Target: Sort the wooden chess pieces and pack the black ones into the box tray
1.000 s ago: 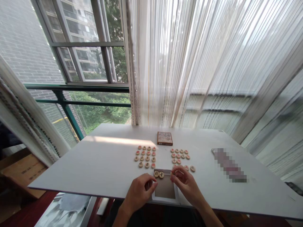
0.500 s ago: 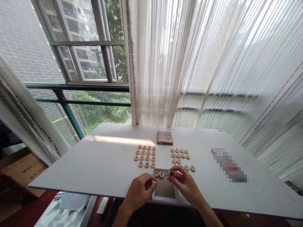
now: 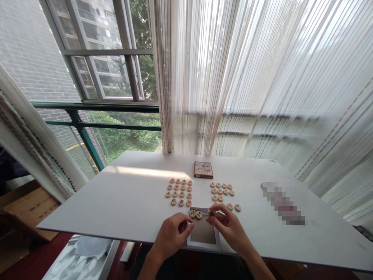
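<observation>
A shallow white box [image 3: 203, 245] with a grey-brown floor sits at the table's near edge. In its far left corner lie two wooden xiangqi pieces with black characters, one xiangqi piece [image 3: 192, 214] beside another xiangqi piece [image 3: 199, 214]. My left hand [image 3: 174, 235] is curled round the box's left wall, thumb over the inside; its other fingers are partly hidden. My right hand [image 3: 229, 225] pinches a third xiangqi piece [image 3: 211, 212] between thumb and fingers at the box's far right corner. Whether that piece touches the box floor I cannot tell.
Several xiangqi pieces [image 3: 175, 193] lie in rows beyond the box to the left, and more pieces [image 3: 220, 191] to the right. A flat printed case [image 3: 203, 170] is at the back of the white table [image 3: 116, 202]. A pixelated object [image 3: 282, 204] lies far right.
The view has shifted very slightly. Both hands and the pieces in the box look nearly the same, with my right hand keeping its pinch at the far right corner.
</observation>
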Tool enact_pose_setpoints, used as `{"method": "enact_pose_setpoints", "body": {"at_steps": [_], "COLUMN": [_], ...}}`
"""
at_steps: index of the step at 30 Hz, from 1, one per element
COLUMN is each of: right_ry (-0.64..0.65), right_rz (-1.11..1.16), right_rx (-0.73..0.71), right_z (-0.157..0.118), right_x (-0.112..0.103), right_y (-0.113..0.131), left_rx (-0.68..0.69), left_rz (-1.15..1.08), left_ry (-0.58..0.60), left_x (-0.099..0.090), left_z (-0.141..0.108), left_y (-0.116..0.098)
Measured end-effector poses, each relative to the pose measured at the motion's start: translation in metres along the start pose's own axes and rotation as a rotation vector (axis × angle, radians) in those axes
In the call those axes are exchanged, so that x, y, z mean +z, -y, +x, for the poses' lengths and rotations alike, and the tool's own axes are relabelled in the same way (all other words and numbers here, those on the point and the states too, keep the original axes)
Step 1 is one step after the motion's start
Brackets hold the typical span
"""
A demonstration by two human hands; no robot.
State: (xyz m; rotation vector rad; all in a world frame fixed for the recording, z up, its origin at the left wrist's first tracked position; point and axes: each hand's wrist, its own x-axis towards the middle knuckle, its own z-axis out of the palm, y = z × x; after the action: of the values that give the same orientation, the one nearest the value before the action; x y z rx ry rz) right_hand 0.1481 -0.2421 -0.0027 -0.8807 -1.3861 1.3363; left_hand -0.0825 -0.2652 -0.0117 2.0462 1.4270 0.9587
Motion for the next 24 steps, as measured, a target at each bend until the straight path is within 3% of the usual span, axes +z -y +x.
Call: {"method": "enact_pose_setpoints", "body": {"at_steps": [13, 19, 24], "right_ry": [0.005, 0.007, -0.022], "right_rz": [0.003, -0.009, -0.044], "right_rx": [0.005, 0.024, -0.028], "right_z": [-0.003, -0.002, -0.001], "right_x": [-0.004, -0.003, 0.0], "right_y": [-0.009, -0.009, -0.004], "left_rx": [0.004, 0.01, 0.05], "left_rz": [-0.016, -0.112, -0.173], "left_ry": [-0.003, -0.058, -0.068], "left_x": [-0.002, -0.002, -0.001], "left_z": [-0.001, 0.001, 0.009], "left_y": [-0.002, 0.0, -0.012]}}
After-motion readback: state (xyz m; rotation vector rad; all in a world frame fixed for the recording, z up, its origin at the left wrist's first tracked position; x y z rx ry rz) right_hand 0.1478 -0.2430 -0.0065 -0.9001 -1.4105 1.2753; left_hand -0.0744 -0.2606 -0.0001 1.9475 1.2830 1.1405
